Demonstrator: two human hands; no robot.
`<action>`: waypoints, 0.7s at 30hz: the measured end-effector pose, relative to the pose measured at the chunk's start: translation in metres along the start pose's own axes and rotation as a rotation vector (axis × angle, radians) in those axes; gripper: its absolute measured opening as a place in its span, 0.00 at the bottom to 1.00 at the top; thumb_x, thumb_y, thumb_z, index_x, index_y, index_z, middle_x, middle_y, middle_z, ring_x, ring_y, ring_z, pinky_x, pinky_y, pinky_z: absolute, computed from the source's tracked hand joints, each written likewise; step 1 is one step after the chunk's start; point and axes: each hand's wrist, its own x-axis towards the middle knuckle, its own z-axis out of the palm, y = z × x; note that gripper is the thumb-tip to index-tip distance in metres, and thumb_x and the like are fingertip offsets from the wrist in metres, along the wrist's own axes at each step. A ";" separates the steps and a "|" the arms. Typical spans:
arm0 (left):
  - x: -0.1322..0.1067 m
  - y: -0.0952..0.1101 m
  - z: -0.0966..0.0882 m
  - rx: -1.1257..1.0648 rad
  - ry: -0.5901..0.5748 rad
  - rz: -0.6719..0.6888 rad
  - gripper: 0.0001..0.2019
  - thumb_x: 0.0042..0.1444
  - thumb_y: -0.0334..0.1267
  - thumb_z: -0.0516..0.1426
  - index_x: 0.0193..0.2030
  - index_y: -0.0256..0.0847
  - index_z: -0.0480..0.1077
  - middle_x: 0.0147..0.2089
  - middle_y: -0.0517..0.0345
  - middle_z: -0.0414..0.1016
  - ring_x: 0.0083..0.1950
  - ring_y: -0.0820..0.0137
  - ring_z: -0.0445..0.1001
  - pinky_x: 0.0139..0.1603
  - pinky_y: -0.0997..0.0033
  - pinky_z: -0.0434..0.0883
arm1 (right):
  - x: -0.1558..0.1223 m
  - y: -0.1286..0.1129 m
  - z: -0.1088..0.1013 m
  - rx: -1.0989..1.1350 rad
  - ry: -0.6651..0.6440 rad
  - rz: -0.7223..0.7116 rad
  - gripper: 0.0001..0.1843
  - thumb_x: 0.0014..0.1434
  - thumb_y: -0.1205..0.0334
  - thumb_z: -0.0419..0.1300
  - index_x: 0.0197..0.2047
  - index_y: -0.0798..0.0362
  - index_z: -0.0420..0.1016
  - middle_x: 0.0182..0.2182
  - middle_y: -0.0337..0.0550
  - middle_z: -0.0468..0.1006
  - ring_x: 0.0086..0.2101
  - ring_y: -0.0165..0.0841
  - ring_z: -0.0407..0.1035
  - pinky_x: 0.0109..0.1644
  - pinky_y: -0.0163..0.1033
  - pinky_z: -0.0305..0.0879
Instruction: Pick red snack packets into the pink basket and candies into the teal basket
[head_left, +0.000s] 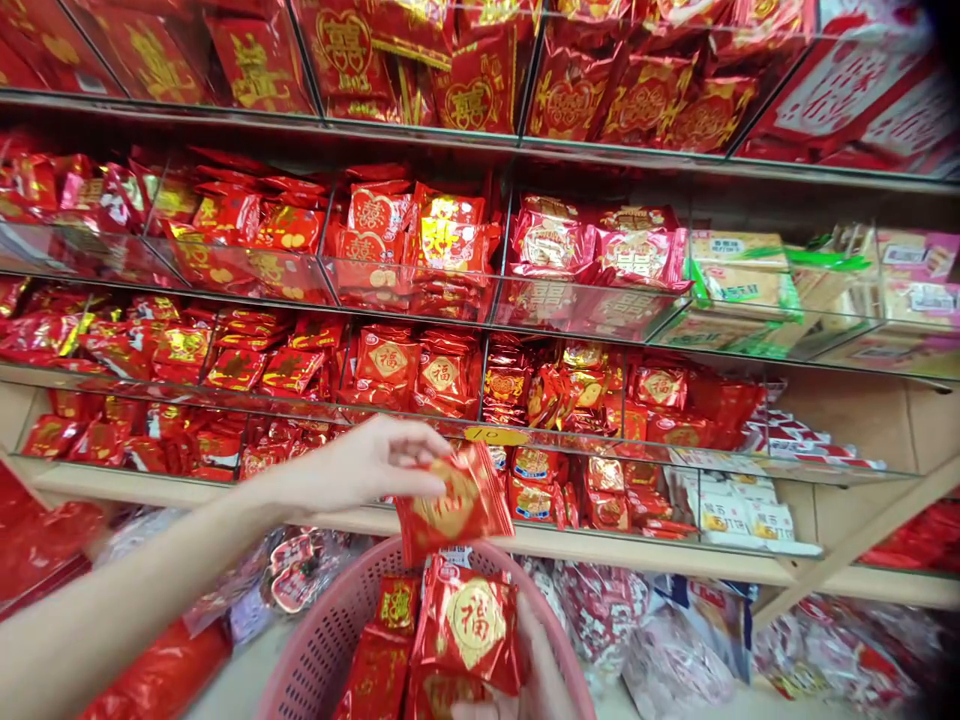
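My left hand pinches a red snack packet with a gold emblem, above the far rim of a pink plastic basket. Low in the picture, my right hand is at the right side of another red packet bearing a gold diamond and a red character. Its fingers wrap round that packet's edge, partly out of view. Beneath and beside it, more red and gold packets lie in the basket.
Tiered shelves with clear dividers hold many red packets. Green-edged packs stand at the right, and a yellow price tag sits on a shelf edge. Plastic-wrapped bags lie below the lowest shelf. A wooden brace slants at the right.
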 end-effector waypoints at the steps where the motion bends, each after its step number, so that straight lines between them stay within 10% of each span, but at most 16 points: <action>1: 0.001 -0.006 0.015 -0.066 -0.074 -0.027 0.14 0.47 0.42 0.62 0.40 0.41 0.71 0.34 0.62 0.75 0.33 0.76 0.70 0.36 0.73 0.67 | -0.001 -0.002 0.004 0.025 -0.013 -0.006 0.35 0.47 0.36 0.60 0.53 0.48 0.70 0.43 0.48 0.79 0.31 0.38 0.77 0.28 0.42 0.76; 6: 0.008 -0.033 0.065 -0.156 -0.320 -0.073 0.12 0.46 0.37 0.63 0.39 0.38 0.71 0.32 0.62 0.74 0.31 0.76 0.69 0.35 0.72 0.66 | -0.015 -0.011 0.005 0.067 -0.057 -0.068 0.34 0.53 0.37 0.55 0.58 0.46 0.64 0.49 0.47 0.77 0.40 0.40 0.75 0.31 0.43 0.76; 15: 0.006 -0.051 0.101 0.197 -0.207 0.200 0.12 0.57 0.39 0.55 0.47 0.45 0.72 0.50 0.58 0.74 0.51 0.70 0.70 0.55 0.65 0.65 | -0.030 -0.005 -0.014 -0.093 0.051 -0.116 0.27 0.50 0.52 0.65 0.53 0.47 0.69 0.44 0.41 0.77 0.42 0.36 0.73 0.39 0.43 0.77; 21: -0.023 -0.060 0.144 0.613 -0.258 0.164 0.38 0.49 0.51 0.59 0.65 0.41 0.52 0.64 0.43 0.57 0.66 0.50 0.53 0.64 0.45 0.55 | -0.036 0.007 -0.031 -0.134 0.125 -0.073 0.21 0.49 0.52 0.66 0.45 0.52 0.73 0.43 0.43 0.77 0.41 0.36 0.73 0.36 0.38 0.75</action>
